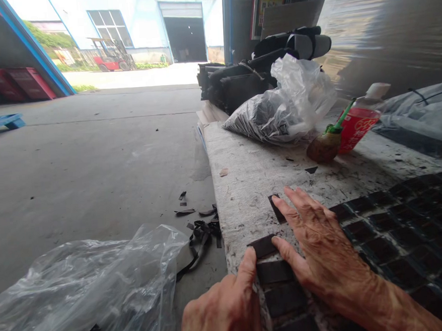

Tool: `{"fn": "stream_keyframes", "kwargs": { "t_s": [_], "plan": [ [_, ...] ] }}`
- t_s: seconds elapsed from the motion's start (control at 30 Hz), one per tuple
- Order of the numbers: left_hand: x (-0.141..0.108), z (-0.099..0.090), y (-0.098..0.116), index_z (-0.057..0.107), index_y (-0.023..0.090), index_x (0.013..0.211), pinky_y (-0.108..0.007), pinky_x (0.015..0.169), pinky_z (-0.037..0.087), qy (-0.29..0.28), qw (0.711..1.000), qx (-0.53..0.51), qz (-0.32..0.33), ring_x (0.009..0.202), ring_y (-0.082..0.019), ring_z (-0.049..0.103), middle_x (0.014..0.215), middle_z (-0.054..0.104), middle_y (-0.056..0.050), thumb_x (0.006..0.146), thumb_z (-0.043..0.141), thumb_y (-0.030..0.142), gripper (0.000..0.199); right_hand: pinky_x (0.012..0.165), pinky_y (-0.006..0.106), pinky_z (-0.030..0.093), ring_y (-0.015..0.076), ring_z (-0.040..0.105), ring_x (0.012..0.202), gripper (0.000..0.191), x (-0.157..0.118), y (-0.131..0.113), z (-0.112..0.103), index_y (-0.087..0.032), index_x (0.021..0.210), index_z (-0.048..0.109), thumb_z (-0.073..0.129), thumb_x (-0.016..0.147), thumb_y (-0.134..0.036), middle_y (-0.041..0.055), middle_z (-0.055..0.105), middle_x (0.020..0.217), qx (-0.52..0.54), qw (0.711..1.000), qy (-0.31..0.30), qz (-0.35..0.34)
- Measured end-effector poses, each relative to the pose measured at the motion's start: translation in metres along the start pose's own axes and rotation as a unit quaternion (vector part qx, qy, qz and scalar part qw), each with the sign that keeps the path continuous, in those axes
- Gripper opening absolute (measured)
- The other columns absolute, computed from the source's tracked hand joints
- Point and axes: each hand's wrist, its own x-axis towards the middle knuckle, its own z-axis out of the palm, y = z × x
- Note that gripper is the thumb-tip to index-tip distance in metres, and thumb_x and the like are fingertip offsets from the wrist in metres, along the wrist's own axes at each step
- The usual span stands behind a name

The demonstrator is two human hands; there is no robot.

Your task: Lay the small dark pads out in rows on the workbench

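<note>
Two bare hands rest on the near end of a worn, white-crusted desk point(245, 184). The left hand point(220, 314) lies at the desk's left edge, its extended index finger point(249, 267) pressing on a column of black rectangular pads point(285, 298). The right hand point(323, 244) lies flat just right of that column, its fingers point(297, 205) spread apart, with the thumb point(283, 249) touching the uppermost pad. Neither hand clamps anything. The column's long axis runs along the desk's left edge, pointing away from the person, while each pad lies with its long side across the desk. A small black piece point(276, 208) lies just beyond the column, beside the right index finger. A grid of black squares point(404, 238) covers the desk's right side. A plastic bag of black scraps point(266, 117) and a red bottle point(356, 128) stand farther along the desk. Black offcuts point(201, 235) and a crumpled clear plastic sheet point(74, 291) lie on the concrete floor below its left edge.
</note>
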Motion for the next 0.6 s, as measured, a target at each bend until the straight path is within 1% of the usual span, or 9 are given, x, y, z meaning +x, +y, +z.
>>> {"fn": "stream_keyframes", "kwargs": {
  "t_s": [0.1, 0.2, 0.27, 0.3, 0.4, 0.47, 0.53, 0.6],
  "plan": [
    [0.010, -0.010, -0.004, 0.041, 0.023, 0.131, -0.022, 0.060, 0.048, -0.015, 0.996, -0.087, 0.007, 0.071, -0.016, 0.066, 0.082, 0.069, -0.001, 0.085, 0.034, 0.015, 0.047, 0.097, 0.055, 0.034, 0.0320, 0.029, 0.129, 0.043, 0.001, 0.005, -0.001, -0.012, 0.128, 0.050, 0.041, 0.087, -0.022, 0.0156, 0.039, 0.138, 0.010, 1.000, -0.003, -0.019],
    [0.019, -0.023, -0.004, 0.050, 0.025, 0.117, -0.024, 0.062, 0.047, -0.032, 0.988, -0.149, -0.016, 0.071, -0.017, 0.066, 0.078, 0.068, -0.001, 0.085, 0.031, 0.015, 0.039, 0.096, 0.056, 0.036, 0.0316, 0.030, 0.129, 0.042, 0.002, 0.009, -0.001, -0.019, 0.125, 0.053, 0.042, 0.085, -0.017, 0.0120, 0.042, 0.137, 0.030, 0.998, -0.021, -0.043],
    [0.023, -0.028, -0.003, 0.052, 0.024, 0.110, -0.025, 0.061, 0.046, -0.024, 0.984, -0.175, -0.024, 0.068, -0.017, 0.065, 0.074, 0.067, -0.001, 0.086, 0.030, 0.015, 0.034, 0.095, 0.057, 0.036, 0.0309, 0.030, 0.129, 0.041, 0.003, 0.010, -0.001, -0.021, 0.124, 0.054, 0.042, 0.085, -0.016, 0.0103, 0.044, 0.136, 0.046, 0.997, -0.030, -0.049],
    [0.024, -0.028, -0.003, 0.052, 0.024, 0.108, -0.025, 0.060, 0.045, -0.011, 0.983, -0.183, -0.024, 0.067, -0.017, 0.064, 0.073, 0.066, 0.000, 0.086, 0.029, 0.015, 0.033, 0.096, 0.057, 0.036, 0.0304, 0.029, 0.129, 0.041, 0.003, 0.010, -0.002, -0.023, 0.124, 0.053, 0.042, 0.085, -0.016, 0.0094, 0.044, 0.136, 0.053, 0.997, -0.034, -0.049],
    [0.027, -0.026, -0.004, 0.051, 0.026, 0.105, -0.028, 0.056, 0.043, 0.055, 0.981, -0.183, -0.019, 0.063, -0.018, 0.063, 0.072, 0.065, 0.002, 0.088, 0.028, 0.018, 0.030, 0.095, 0.058, 0.037, 0.0300, 0.028, 0.131, 0.039, 0.001, 0.011, -0.003, -0.026, 0.123, 0.054, 0.041, 0.087, -0.017, 0.0075, 0.044, 0.136, 0.074, 0.995, -0.043, -0.051],
    [0.030, -0.024, -0.004, 0.050, 0.026, 0.111, -0.030, 0.057, 0.045, 0.091, 0.983, -0.158, -0.003, 0.066, -0.018, 0.064, 0.078, 0.066, 0.003, 0.088, 0.029, 0.018, 0.032, 0.094, 0.059, 0.038, 0.0302, 0.029, 0.131, 0.038, -0.001, 0.012, -0.003, -0.028, 0.121, 0.056, 0.040, 0.088, -0.018, 0.0069, 0.045, 0.136, 0.085, 0.994, -0.047, -0.058],
    [0.035, -0.024, -0.003, 0.049, 0.026, 0.118, -0.032, 0.062, 0.048, 0.100, 0.986, -0.130, 0.020, 0.073, -0.020, 0.066, 0.084, 0.068, 0.001, 0.086, 0.031, 0.015, 0.038, 0.092, 0.059, 0.039, 0.0304, 0.030, 0.130, 0.037, -0.002, 0.013, -0.004, -0.029, 0.119, 0.056, 0.040, 0.088, -0.018, 0.0065, 0.046, 0.135, 0.090, 0.993, -0.049, -0.064],
    [0.040, -0.026, 0.000, 0.048, 0.025, 0.120, -0.034, 0.065, 0.050, 0.073, 0.990, -0.116, 0.035, 0.077, -0.021, 0.066, 0.087, 0.068, 0.000, 0.085, 0.031, 0.013, 0.040, 0.092, 0.059, 0.040, 0.0303, 0.030, 0.130, 0.037, -0.002, 0.014, -0.005, -0.030, 0.120, 0.056, 0.040, 0.088, -0.019, 0.0065, 0.045, 0.136, 0.090, 0.992, -0.054, -0.065]
  ]
}}
